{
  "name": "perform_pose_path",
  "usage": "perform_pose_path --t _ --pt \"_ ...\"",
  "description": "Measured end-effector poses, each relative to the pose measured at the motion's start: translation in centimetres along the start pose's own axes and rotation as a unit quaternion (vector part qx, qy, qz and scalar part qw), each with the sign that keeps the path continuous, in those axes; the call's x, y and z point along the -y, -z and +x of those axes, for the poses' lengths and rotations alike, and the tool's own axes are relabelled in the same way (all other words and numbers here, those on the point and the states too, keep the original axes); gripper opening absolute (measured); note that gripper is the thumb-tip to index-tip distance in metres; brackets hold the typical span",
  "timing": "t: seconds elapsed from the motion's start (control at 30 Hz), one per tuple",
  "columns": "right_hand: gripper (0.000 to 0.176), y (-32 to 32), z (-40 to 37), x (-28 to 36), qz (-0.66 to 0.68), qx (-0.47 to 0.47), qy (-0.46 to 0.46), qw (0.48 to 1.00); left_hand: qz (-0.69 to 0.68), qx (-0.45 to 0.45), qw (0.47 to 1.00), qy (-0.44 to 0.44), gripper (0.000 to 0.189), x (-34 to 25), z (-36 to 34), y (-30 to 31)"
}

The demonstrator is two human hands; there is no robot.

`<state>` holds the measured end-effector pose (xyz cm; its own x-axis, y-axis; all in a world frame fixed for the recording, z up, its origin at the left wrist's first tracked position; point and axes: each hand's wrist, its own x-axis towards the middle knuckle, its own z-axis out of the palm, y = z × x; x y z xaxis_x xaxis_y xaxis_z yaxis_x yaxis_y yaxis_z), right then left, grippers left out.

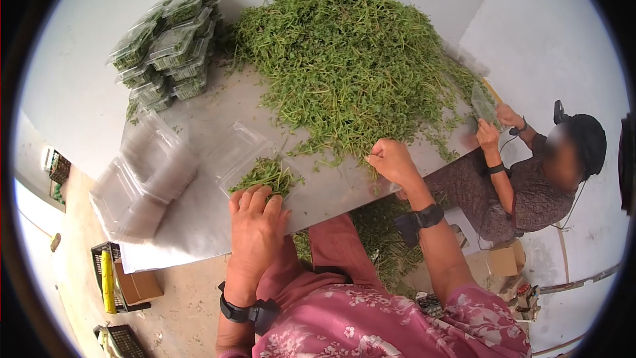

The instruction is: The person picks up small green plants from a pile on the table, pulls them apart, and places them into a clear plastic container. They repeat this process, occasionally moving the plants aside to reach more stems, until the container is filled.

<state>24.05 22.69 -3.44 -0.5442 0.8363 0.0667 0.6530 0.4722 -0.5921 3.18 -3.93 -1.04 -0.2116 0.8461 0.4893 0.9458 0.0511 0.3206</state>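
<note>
My left hand (257, 222) rests on the greens (270, 176) in an open clear plastic box, its fingers spread slightly over their near side. The box's clear lid (244, 149) lies raised behind it. At the near edge of the big heap of green stems (351, 59), my right hand (391, 161) is closed, thumb against the bent fingers. A few thin stems show by its fingertips; what it grips is too small to make out. Left of the open box, stacks of empty clear boxes (149, 166) lie at the table's left edge.
Filled, closed boxes (175, 46) are piled at the back left of the metal table (318, 199). At the right sits a co-worker (530, 185) in a dark cap, both hands at a clear box (483, 105). Crates (119, 278) and cartons stand on the floor.
</note>
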Motion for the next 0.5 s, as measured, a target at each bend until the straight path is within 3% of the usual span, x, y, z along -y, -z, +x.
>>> perform_pose_path --t 0.23,0.5 --pt "0.013 1.2 0.0 0.9 0.113 0.002 0.024 0.993 0.01 -0.059 0.998 -0.012 0.034 0.3 -0.3 -0.3" --pt "0.006 4.2 -0.3 5.5 0.298 0.089 -0.002 0.95 0.001 -0.107 0.994 -0.006 0.035 0.6 -0.8 -0.8"
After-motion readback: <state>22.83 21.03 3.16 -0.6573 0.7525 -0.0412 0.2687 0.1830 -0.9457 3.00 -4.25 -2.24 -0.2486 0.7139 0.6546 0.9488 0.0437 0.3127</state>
